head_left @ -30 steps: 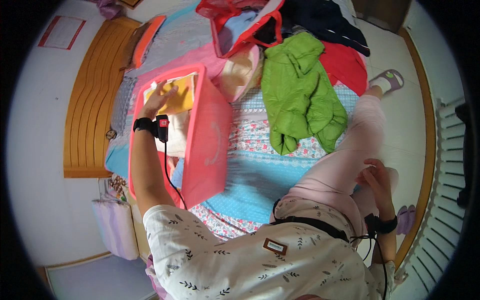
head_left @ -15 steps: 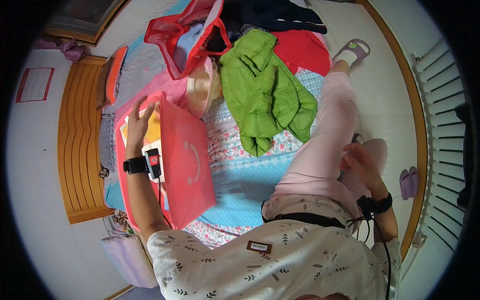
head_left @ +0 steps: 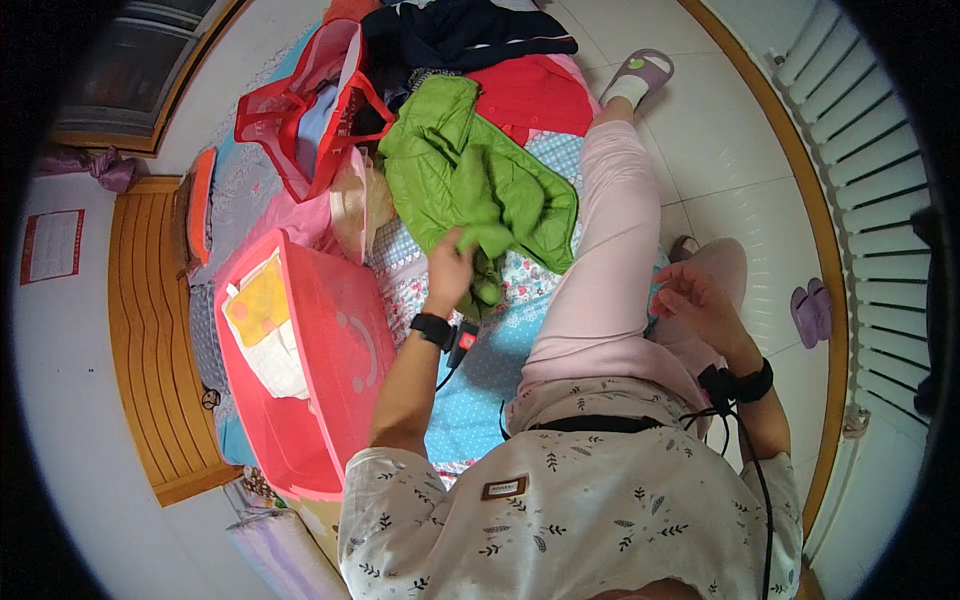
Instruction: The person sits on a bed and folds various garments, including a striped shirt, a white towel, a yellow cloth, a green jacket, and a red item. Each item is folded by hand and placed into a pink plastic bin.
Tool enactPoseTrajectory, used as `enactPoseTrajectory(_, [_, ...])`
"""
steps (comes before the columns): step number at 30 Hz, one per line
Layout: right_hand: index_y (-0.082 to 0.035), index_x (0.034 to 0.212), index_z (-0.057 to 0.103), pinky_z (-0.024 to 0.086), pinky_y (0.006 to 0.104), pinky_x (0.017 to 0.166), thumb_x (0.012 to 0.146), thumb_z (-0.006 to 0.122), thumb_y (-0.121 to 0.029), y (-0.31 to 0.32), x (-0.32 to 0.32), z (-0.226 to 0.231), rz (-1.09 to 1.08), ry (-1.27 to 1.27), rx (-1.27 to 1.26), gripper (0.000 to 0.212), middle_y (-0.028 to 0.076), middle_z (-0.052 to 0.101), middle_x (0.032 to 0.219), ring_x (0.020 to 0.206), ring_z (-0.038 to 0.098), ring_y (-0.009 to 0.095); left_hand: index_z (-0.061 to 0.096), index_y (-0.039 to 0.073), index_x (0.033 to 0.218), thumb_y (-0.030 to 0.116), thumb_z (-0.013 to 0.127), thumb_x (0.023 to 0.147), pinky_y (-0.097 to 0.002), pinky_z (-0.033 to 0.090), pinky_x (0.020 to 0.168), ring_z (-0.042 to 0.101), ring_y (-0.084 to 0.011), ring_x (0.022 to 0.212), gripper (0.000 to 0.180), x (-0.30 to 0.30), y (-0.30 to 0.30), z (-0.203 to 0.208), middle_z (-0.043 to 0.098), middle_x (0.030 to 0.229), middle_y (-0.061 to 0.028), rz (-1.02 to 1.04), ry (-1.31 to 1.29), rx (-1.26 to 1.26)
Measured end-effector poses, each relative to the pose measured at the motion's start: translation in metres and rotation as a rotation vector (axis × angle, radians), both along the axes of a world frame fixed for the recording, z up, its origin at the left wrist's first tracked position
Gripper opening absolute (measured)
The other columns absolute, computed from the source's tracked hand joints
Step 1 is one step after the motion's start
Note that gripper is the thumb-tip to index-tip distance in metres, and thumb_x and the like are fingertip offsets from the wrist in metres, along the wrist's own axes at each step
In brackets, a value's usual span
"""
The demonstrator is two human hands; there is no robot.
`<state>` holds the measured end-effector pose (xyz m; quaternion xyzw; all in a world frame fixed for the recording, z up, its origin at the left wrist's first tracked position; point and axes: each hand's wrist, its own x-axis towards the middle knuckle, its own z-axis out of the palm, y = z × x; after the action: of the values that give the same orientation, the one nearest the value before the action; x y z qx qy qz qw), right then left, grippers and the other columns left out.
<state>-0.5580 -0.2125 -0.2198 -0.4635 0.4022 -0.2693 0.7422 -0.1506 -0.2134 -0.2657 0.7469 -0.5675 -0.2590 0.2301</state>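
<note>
L hand: left hand (head_left: 450, 275) grasping a fold of the green jacket (head_left: 435, 155); fingertips hidden in the cloth.
Green flap at L hand: blurred; sleeve or hem, can't tell.
Jacket loc: on bed (head_left: 475, 375), btwn pink box and the bed's floor-side edge; crumpled, lower end bunched, so full shape unclear.
R hand: right hand (head_left: 703, 303) released, fingers loosely curled, by the bent leg; touching it or just above, can't tell.
Pink box (head_left: 350, 340): on bed nr headboard (head_left: 165, 330), open; yellow-and-white cloth (head_left: 272, 330) inside, underside hidden.
Red mesh bag (head_left: 335, 150): toward bed's far edge; contents part-hidden, one pale blue item shows.
Straw hat (head_left: 350, 215): btwn box & jacket, partly covered.
Far corner, floor side: navy garment (head_left: 460, 38) overlapping red garment (head_left: 530, 95); extents hard to make out.
Bed surface: blue dotted cloth w/ floral bands, partly under the person's leg & arm.
Room: pale tiled floor (head_left: 730, 140), purple slippers (head_left: 810, 312) on it, white radiator (head_left: 880, 230) along wall, its R part lost in dark lens rim. Wall notice (head_left: 53, 246) beyond headboard. Dark window (head_left: 130, 75) top L, cut off by rim.
</note>
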Motion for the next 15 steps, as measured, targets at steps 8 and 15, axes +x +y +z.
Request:
enactPoseTrajectory(8, [-0.002, 0.112, 0.055, 0.05, 0.0247, 0.074, 0.096, 0.057, -0.007, -0.008, 0.012, -0.008, 0.056, -0.112, -0.057, 0.017, 0.004, 0.063, 0.091, 0.084, 0.062, 0.01, 0.046, 0.001, 0.135, 0.026, 0.04, 0.102, -0.0435, 0.04, 0.106, 0.051, -0.0288, 0.123, 0.041, 0.041, 0.005, 0.1, 0.053, 0.135, -0.0116, 0.356, 1.407, -0.473])
enactPoseTrajectory(15, [0.0, 0.119, 0.055, 0.048, 0.0245, 0.08, 0.091, 0.064, -0.01, -0.018, 0.039, 0.01, 0.186, 0.007, -0.294, 0.032, 0.008, 0.064, 0.103, 0.091, 0.062, 0.012, 0.042, 0.009, 0.142, 0.043, 0.038, 0.103, -0.0492, 0.03, 0.113, 0.042, -0.0302, 0.133, 0.052, 0.01, 0.023, 0.131, 0.045, 0.145, -0.0087, 0.121, 1.68, -0.533])
